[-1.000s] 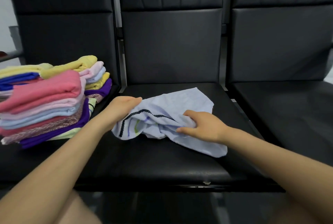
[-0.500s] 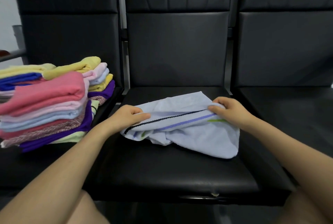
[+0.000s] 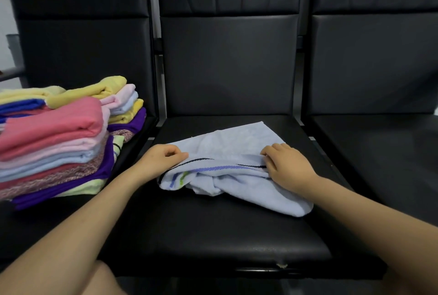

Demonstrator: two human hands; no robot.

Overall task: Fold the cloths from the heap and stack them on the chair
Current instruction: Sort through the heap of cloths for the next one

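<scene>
Cloth: our crumpled pale-blue striped cloth point(image 3: 239, 166) lies on the black padded middle chair seat point(image 3: 213, 230).
Left hand point(image 3: 163, 158): pinches its striped edge.
Right hand point(image 3: 288, 164): fingers curled, gripping the same edge.

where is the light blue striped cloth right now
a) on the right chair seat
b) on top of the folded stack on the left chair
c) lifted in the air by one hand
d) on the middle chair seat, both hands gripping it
d: the light blue striped cloth lies crumpled on the middle chair seat, with the left hand and right hand each gripping its striped edge.
</scene>
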